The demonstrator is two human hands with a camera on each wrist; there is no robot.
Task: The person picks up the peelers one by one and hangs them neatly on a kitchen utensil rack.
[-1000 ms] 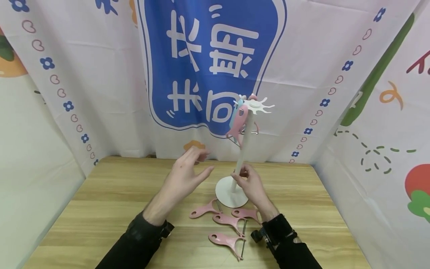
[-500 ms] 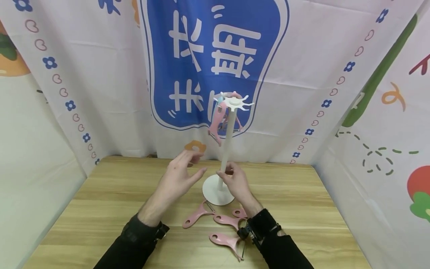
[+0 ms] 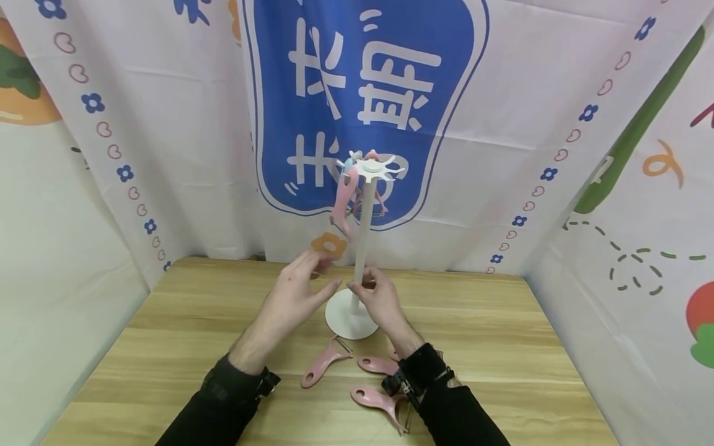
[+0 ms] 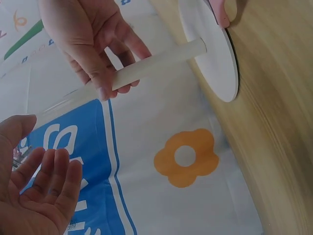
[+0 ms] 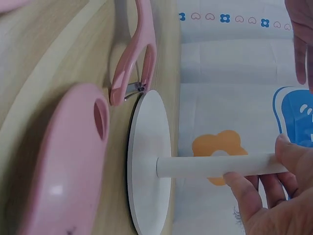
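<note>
My right hand (image 3: 382, 303) pinches the lower pole of a white stand (image 3: 364, 241) between thumb and fingers. The stand is upright, its round base (image 3: 337, 319) on the table and a ring of hooks (image 3: 372, 168) on top. Pink peelers hang from the hooks on the left and back, among them a pink peeler (image 3: 344, 198) in front; a light blue piece (image 3: 349, 165) shows behind it. My left hand (image 3: 292, 291) is held left of the pole, fingers relaxed and holding nothing. In the right wrist view, a pink peeler (image 5: 146, 44) has its blade end right at the base's rim.
Several pink peelers lie on the wooden table (image 3: 195, 347) before the stand: one peeler (image 3: 320, 367) left, another peeler (image 3: 370, 396) nearest, and a peeler (image 3: 375, 364) partly hidden by my right wrist. A printed curtain (image 3: 474, 204) hangs behind the table.
My right hand has moved the stand to the left across the table, hanging peelers included. The left peeler before the base has shifted and turned. My left hand has moved slightly left.
</note>
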